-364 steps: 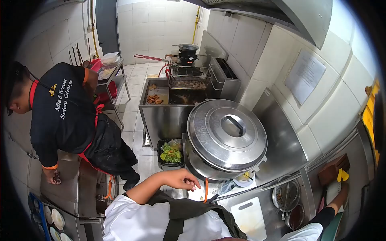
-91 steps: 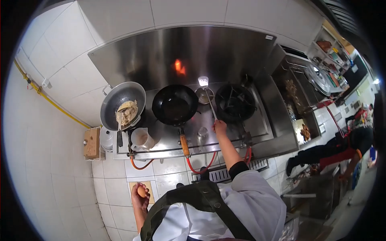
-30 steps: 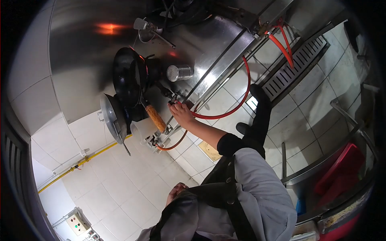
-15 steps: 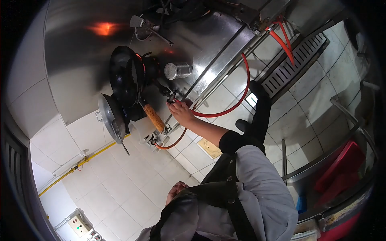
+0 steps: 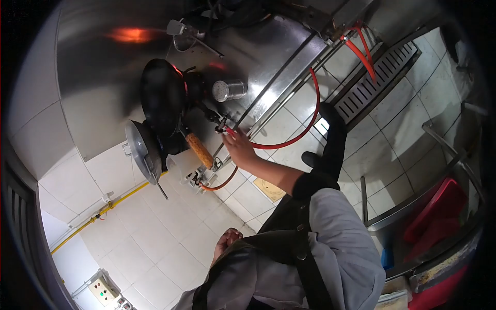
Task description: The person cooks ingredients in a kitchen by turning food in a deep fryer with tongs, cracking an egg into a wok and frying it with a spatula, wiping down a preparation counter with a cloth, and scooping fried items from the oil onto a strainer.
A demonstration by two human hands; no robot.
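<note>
My right hand [image 5: 241, 149] is just below the gas valve [image 5: 221, 125] at the stove's front edge. Its fingers are stretched out beside the end of the red hose [image 5: 287, 145]; whether they touch the hose is hard to tell. A black wok [image 5: 162, 95] with a wooden handle [image 5: 199, 150] sits tilted beside the burner [image 5: 195, 87], where an orange glow shows. My left hand [image 5: 227, 239] is curled in front of my apron, away from the stove, with nothing visible in it.
A metal shaker [image 5: 229, 90] stands right of the burner. A spatula [image 5: 176, 27] rests in a container behind. A grey lid or pan [image 5: 140, 150] and a white plastic container [image 5: 182, 166] are near the wok. A floor drain grate [image 5: 380, 77] lies to the right.
My right hand has drawn back slightly from the valve, its fingers loosening. The orange reflection on the steel backsplash looks wider. My left hand stays almost still.
</note>
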